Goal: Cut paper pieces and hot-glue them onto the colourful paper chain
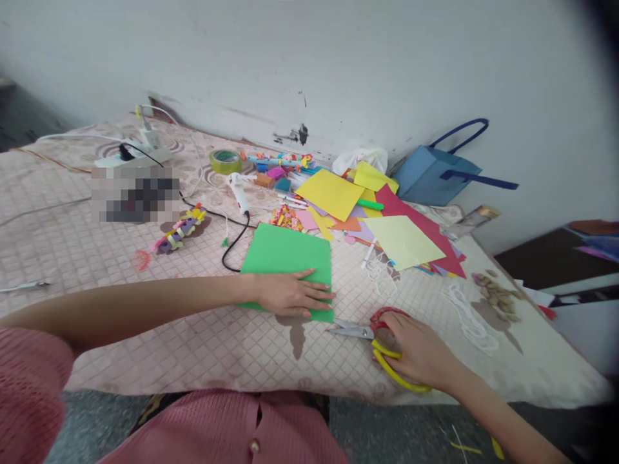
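A bright green sheet (pixel 287 251) lies flat on the patterned tablecloth in front of me. My left hand (pixel 290 293) rests on its lower right part, palm down and fingers stretched out. To the right, my right hand (pixel 416 348) grips a pair of scissors (pixel 358 331) by its handles, one red and one yellow. The blades are slightly parted and point left, close to the sheet's lower right corner. Part of the sheet's lower edge is hidden under my left forearm.
A white glue gun (pixel 238 193) with a black cord stands behind the sheet. Beyond are a tape roll (pixel 225 162), coloured sheets (pixel 333 192) and a blue bag (pixel 438 174). White string (pixel 471 322) lies at right; a power strip (pixel 133 154) sits back left.
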Demonstrator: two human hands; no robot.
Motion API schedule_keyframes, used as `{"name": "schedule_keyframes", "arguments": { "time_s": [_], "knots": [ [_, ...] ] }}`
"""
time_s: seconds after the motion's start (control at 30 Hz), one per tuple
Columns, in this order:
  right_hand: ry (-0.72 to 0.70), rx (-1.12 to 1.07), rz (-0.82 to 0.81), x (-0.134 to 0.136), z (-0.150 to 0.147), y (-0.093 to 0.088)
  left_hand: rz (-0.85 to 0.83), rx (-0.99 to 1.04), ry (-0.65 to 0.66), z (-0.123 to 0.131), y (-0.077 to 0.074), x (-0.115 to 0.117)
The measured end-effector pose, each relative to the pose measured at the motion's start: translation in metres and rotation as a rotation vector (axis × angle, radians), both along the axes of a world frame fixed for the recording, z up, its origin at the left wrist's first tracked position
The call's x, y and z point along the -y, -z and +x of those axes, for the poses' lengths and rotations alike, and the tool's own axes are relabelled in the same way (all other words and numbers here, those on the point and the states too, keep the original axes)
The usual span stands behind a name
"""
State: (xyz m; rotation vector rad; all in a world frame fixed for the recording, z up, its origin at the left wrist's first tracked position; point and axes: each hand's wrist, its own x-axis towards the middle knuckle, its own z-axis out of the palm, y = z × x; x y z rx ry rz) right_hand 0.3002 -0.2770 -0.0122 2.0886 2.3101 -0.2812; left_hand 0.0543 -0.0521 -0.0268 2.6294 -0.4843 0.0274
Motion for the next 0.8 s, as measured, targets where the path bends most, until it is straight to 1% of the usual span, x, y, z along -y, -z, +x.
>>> {"name": "schedule_keyframes", "arguments": {
  "time_s": [0.17,0.37,0.57,0.67,0.8],
  "knots": [
    [-0.028,0.019,0.020,0.000,0.002,0.003,-0.046,0.058,0.004,0.007,0.003,-0.001],
    [-0.052,0.051,0.004,0.000,0.003,0.004,-0.025,0.041,-0.006,0.007,0.008,-0.003],
    [-0.067,0.073,0.002,0.001,0.003,0.003,-0.082,0.026,-0.035,0.007,0.008,-0.003],
    [-0.065,0.090,-0.006,0.002,0.004,0.005,-0.076,0.037,-0.034,0.007,0.009,-0.003],
    [-0.076,0.118,-0.033,0.003,0.008,0.007,-0.038,0.080,-0.001,0.007,0.012,-0.004]
  ]
}}
